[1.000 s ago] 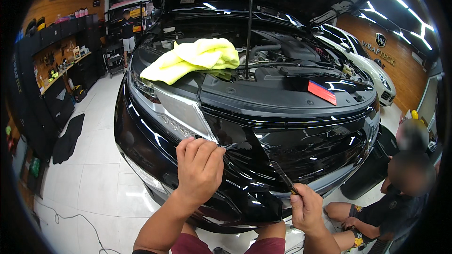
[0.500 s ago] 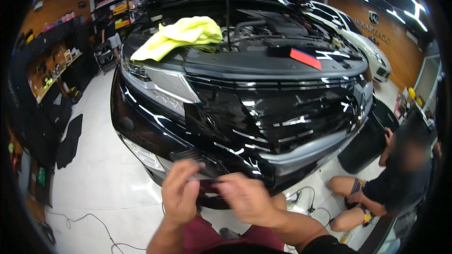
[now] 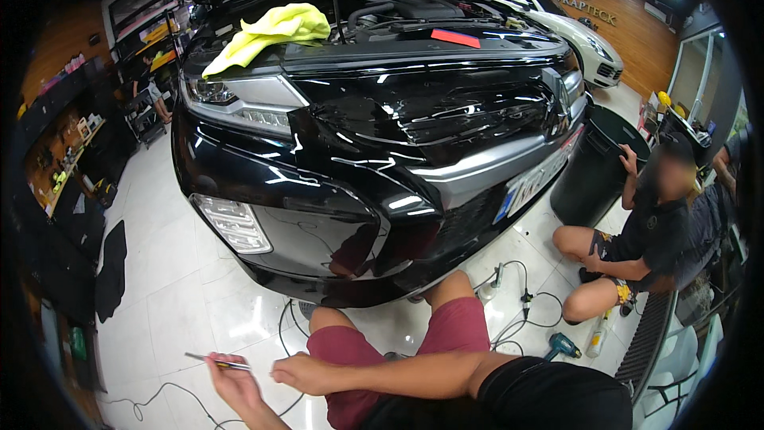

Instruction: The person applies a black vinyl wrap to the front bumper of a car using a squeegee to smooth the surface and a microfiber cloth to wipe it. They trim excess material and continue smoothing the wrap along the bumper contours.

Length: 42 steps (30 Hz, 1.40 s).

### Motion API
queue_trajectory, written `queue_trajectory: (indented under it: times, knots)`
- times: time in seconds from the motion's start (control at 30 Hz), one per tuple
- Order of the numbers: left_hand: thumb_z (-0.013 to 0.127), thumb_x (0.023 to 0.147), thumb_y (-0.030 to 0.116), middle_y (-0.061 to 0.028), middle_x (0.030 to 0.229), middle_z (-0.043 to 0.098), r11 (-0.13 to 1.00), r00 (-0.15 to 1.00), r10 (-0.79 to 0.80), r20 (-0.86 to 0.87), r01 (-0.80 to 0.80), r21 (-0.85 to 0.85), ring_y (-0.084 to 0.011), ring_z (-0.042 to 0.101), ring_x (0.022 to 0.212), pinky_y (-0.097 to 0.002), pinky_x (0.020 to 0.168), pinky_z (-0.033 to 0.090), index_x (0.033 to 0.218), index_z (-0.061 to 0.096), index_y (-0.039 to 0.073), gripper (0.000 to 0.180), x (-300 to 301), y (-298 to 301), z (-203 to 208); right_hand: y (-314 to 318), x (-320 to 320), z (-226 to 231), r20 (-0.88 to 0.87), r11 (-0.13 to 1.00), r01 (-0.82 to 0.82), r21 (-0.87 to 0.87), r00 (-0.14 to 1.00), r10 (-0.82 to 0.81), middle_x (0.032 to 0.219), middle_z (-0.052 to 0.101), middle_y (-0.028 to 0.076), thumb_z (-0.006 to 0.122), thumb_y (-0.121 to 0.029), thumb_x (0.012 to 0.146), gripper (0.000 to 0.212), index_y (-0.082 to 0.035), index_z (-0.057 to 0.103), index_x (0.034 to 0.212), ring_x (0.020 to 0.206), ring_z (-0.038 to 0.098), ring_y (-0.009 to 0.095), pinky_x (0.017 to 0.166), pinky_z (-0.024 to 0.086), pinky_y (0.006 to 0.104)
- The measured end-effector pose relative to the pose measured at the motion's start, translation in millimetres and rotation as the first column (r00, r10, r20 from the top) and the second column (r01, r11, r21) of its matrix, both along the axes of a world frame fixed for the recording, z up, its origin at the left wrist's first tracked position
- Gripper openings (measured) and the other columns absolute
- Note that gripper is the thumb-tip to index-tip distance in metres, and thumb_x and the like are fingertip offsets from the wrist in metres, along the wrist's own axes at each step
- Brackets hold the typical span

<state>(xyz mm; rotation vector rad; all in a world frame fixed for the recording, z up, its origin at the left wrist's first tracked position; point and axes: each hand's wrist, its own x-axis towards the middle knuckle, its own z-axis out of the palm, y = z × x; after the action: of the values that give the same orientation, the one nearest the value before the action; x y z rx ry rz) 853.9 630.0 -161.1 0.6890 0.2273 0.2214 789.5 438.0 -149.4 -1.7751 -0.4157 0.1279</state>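
Low in front of me on the left, my left hand (image 3: 234, 385) pinches a slim cutter knife (image 3: 223, 362), its thin end pointing left. My right hand (image 3: 304, 373) is closed just right of it; whatever its fingers hold, if anything, is hidden. Both hands are apart from the black car's bumper (image 3: 270, 275). Glossy dark film (image 3: 374, 115) lies wrinkled across the grille. A yellow-green cloth (image 3: 274, 30) is draped at the edge of the open engine bay, and a red and blue squeegee (image 3: 455, 37) lies farther right.
A person (image 3: 649, 223) sits low at the right, a hand on a black bin (image 3: 589, 171). Cables (image 3: 517, 314), a teal power drill (image 3: 563, 345) and a bottle (image 3: 597, 336) lie on the floor. Shelves line the left wall; a white car (image 3: 569, 32) stands behind.
Both hands have dropped away from the bumper, down and to the left. The knife now shows in my left hand. The view has shifted, showing more of the lower bumper and floor.
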Motion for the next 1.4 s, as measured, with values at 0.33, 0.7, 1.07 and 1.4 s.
queue_trajectory:
  times: [0.33, 0.7, 1.07, 1.4]
  knots:
    - [0.052, 0.102, 0.019, -0.0003, 0.072, 0.049, 0.734, 0.871, -0.482, -0.093, 0.46, 0.499, -0.0066, 0.038, 0.05, -0.0216, 0.041, 0.031, 0.118, 0.053, 0.004, 0.022, -56, -72, 69, -102, -21, 108, -0.064, 0.908, 0.297, 0.295, 0.955, -0.291, 0.088, 0.065, 0.001, 0.065, -0.015, 0.1, 0.017, -0.002, 0.069, 0.109, 0.074, 0.058, 0.006, 0.065, 0.049, 0.0247]
    - [0.049, 0.108, 0.02, -0.001, 0.082, 0.059, 0.469, 0.684, -0.728, -0.037, 0.537, 0.701, -0.005, 0.05, 0.067, -0.0207, 0.057, 0.041, 0.136, 0.055, 0.001, 0.035, -79, -123, 74, -130, -24, 98, 0.1, 0.845, 0.396, 0.36, 0.884, -0.457, 0.098, 0.07, 0.01, 0.065, 0.002, 0.095, 0.016, 0.003, 0.071, 0.109, 0.083, 0.069, 0.015, 0.076, 0.056, 0.0264]
    - [0.047, 0.107, 0.013, 0.0003, 0.082, 0.054, 0.409, 0.659, -0.737, -0.147, 0.608, 0.68, -0.0047, 0.042, 0.065, -0.0198, 0.058, 0.037, 0.149, 0.044, 0.0, 0.045, -74, -90, 57, -121, 3, 88, 0.209, 0.954, 0.3, 0.012, 0.932, -0.296, 0.092, 0.072, 0.008, 0.066, -0.003, 0.095, 0.015, 0.002, 0.072, 0.107, 0.083, 0.068, 0.013, 0.076, 0.053, 0.0265]
    - [0.045, 0.107, 0.011, -0.0001, 0.084, 0.056, 0.412, 0.72, -0.683, -0.123, 0.518, 0.75, -0.0062, 0.047, 0.068, -0.0216, 0.061, 0.043, 0.152, 0.042, 0.002, 0.046, -91, -43, 43, -62, 6, 52, -0.169, 0.912, 0.27, 0.31, 0.959, -0.227, 0.091, 0.072, 0.008, 0.066, -0.004, 0.096, 0.014, 0.002, 0.072, 0.107, 0.082, 0.068, 0.011, 0.074, 0.054, 0.0254]
